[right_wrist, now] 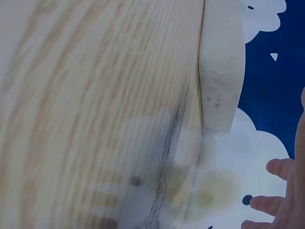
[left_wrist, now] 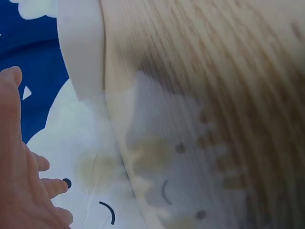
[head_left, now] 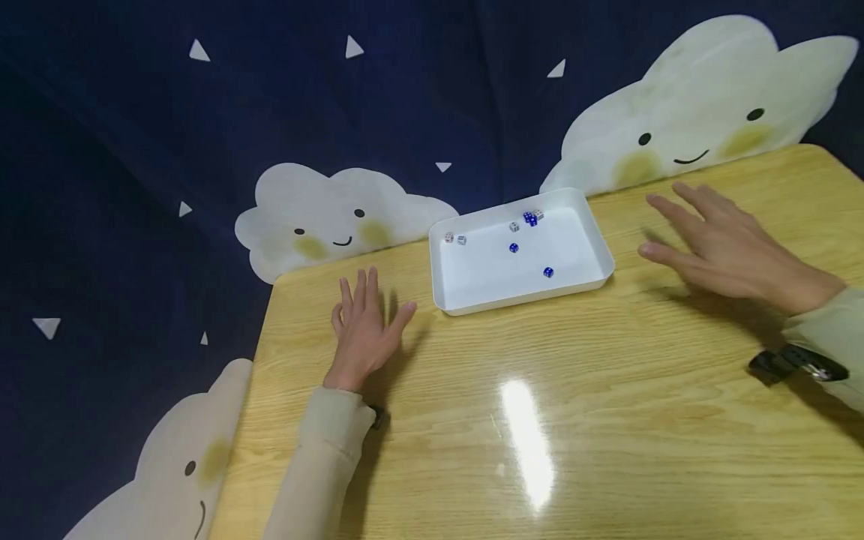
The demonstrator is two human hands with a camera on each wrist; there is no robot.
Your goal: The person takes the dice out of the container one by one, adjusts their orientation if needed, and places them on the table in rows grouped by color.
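Observation:
A white rectangular tray (head_left: 499, 298) stands on the table, with several small dice inside. Blue dice lie at the front right (head_left: 548, 272), near the middle (head_left: 514, 247) and in a cluster at the back (head_left: 529, 219). Among the white dice, one (head_left: 448, 237) lies by the left wall and another (head_left: 514, 226) near the cluster. My left hand (head_left: 364, 337) is left of the tray, fingers spread and holding nothing. To the tray's right, my right hand (head_left: 722, 240) also has its fingers extended, apart from the tray. Both wrist views show the tray's outer wall (left_wrist: 81, 52) (right_wrist: 221, 67).
The tray stands on a light wooden table (head_left: 607, 420), close to its back edge. Behind hangs a dark blue cloth (head_left: 405, 105) with smiling white clouds and small triangles. Dark bands (head_left: 796, 364) circle the wrists.

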